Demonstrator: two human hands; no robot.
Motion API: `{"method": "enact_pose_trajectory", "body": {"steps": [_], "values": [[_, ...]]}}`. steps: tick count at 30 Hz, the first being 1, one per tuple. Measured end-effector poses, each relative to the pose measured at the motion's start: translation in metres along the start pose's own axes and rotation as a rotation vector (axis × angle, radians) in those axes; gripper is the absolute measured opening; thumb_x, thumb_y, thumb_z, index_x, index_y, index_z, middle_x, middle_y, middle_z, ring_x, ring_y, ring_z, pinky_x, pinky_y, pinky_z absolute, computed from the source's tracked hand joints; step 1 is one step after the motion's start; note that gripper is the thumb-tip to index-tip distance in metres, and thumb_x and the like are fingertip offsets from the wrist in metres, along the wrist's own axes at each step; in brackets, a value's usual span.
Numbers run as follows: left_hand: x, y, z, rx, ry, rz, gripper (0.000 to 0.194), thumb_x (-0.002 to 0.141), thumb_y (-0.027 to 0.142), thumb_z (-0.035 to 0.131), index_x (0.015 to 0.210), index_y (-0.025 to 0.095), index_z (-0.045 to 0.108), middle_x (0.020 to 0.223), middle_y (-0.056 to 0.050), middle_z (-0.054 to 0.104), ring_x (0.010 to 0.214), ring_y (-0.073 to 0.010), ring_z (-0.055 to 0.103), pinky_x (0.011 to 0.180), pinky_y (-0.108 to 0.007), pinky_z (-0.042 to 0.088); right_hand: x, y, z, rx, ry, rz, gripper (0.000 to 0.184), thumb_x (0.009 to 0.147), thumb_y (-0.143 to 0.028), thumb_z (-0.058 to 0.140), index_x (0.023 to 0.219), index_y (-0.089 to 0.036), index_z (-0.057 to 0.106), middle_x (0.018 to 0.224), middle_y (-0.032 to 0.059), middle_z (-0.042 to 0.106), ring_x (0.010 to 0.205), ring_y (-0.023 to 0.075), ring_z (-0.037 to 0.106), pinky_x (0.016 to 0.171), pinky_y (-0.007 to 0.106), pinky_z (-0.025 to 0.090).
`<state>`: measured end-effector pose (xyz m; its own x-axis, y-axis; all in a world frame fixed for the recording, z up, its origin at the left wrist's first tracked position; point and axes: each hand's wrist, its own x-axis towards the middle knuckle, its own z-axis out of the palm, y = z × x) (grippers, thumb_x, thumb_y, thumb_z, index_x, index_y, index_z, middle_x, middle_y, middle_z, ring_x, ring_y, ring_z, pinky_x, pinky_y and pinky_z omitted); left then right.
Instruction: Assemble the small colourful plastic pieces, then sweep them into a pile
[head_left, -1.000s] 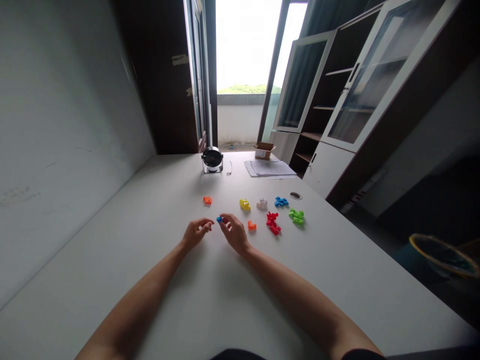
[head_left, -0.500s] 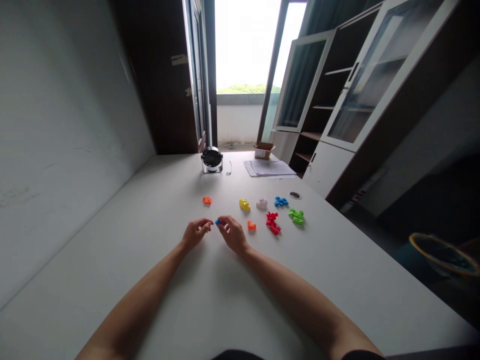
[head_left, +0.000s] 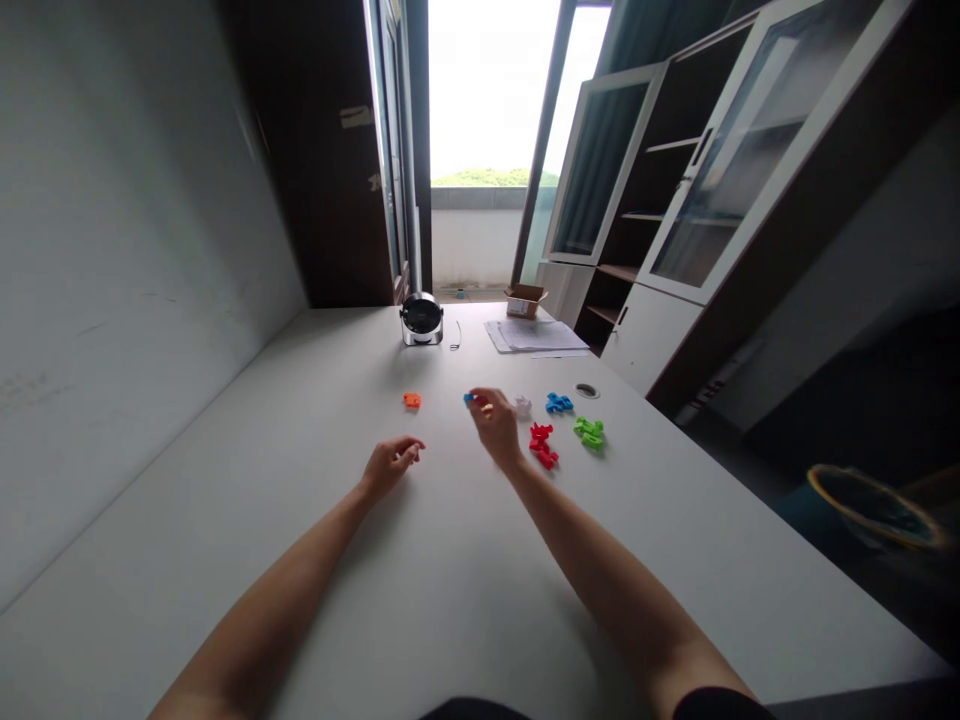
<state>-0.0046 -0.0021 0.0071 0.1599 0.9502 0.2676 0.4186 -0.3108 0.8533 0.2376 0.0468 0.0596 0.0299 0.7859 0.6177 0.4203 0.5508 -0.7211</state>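
White surface (head_left: 420,570): smooth and pale — broad enough to spread things across and reach over with both arms.
Papers (head_left: 536,336): thin, flat sheets overlapping near the far end, perhaps pushed back to leave working room.
Right hand (head_left: 496,424): thumb and fingertips pinched on a small blue piece (head_left: 469,398); a tip grip suits something so small.
Left hand (head_left: 391,463): well apart from the right, loosely curled, thumb and fingers parted, nothing visible between them.
Round device (head_left: 421,316): dark disc in a shiny stand (a fan or a lamp, I cannot tell).
Cardboard box (head_left: 524,301): brown, flaps up, just beyond the papers.
Red pieces (head_left: 544,446), green pieces (head_left: 589,432), blue pieces (head_left: 559,402): knobbly, plastic-looking clusters, likely grouped to keep colours apart.
White piece (head_left: 523,405): lumpy, just beside the right hand.
Orange piece (head_left: 412,400): blocky, alone beyond the left hand.
Small blue piece: at the right fingertips — mostly covered, so its shape is unclear.
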Motion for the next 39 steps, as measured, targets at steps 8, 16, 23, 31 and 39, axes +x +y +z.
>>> {"method": "enact_pose_trajectory", "body": {"steps": [8, 16, 23, 31, 39], "values": [[0.000, -0.004, 0.001, 0.003, -0.006, -0.017, 0.027, 0.089, 0.035, 0.055, 0.094, 0.019, 0.075, 0.073, -0.003, 0.070, 0.069, -0.0162, 0.065, 0.066, -0.024, 0.049, 0.077, 0.098, -0.094, -0.578, -0.084, 0.065, 0.016, 0.089, -0.018, 0.059, 0.101, -0.017, 0.070, 0.093, 0.0082, 0.071, 0.086, 0.0206, 0.063, 0.085, 0.033, 0.048], [0.000, -0.006, 0.002, -0.029, -0.009, -0.035, 0.028, 0.089, 0.035, 0.055, 0.095, 0.018, 0.075, 0.073, -0.002, 0.068, 0.068, -0.0156, 0.063, 0.066, -0.024, 0.048, 0.076, 0.155, -0.123, -0.916, -0.417, 0.088, 0.022, 0.091, -0.014, 0.058, 0.106, -0.022, 0.072, 0.108, 0.0086, 0.070, 0.109, 0.0221, 0.055, 0.086, 0.031, 0.043], [0.001, -0.009, 0.003, -0.020, -0.009, -0.036, 0.027, 0.089, 0.035, 0.055, 0.096, 0.018, 0.075, 0.073, -0.002, 0.069, 0.067, -0.0150, 0.062, 0.065, -0.023, 0.047, 0.069, 0.167, -0.120, -1.020, -0.424, 0.145, 0.023, 0.091, -0.015, 0.058, 0.107, -0.021, 0.073, 0.112, 0.0115, 0.065, 0.112, 0.0248, 0.050, 0.084, 0.031, 0.042], [0.002, -0.010, 0.003, 0.036, -0.028, -0.048, 0.028, 0.089, 0.033, 0.052, 0.097, 0.018, 0.075, 0.073, -0.001, 0.068, 0.067, -0.0144, 0.062, 0.063, -0.022, 0.045, 0.073, 0.141, -0.103, -0.952, -0.345, 0.128, 0.029, 0.091, -0.012, 0.052, 0.111, -0.019, 0.072, 0.113, 0.0119, 0.064, 0.113, 0.0257, 0.049, 0.095, 0.034, 0.040], [0.003, -0.009, -0.002, 0.125, 0.140, -0.033, 0.030, 0.091, 0.035, 0.049, 0.093, 0.019, 0.074, 0.074, -0.002, 0.070, 0.070, -0.0161, 0.064, 0.064, -0.023, 0.044, 0.058, 0.052, 0.014, -0.575, -0.522, -0.220, 0.024, 0.097, -0.021, 0.053, 0.117, -0.021, 0.066, 0.118, 0.0083, 0.063, 0.115, 0.0225, 0.050, 0.096, 0.034, 0.045]]}}
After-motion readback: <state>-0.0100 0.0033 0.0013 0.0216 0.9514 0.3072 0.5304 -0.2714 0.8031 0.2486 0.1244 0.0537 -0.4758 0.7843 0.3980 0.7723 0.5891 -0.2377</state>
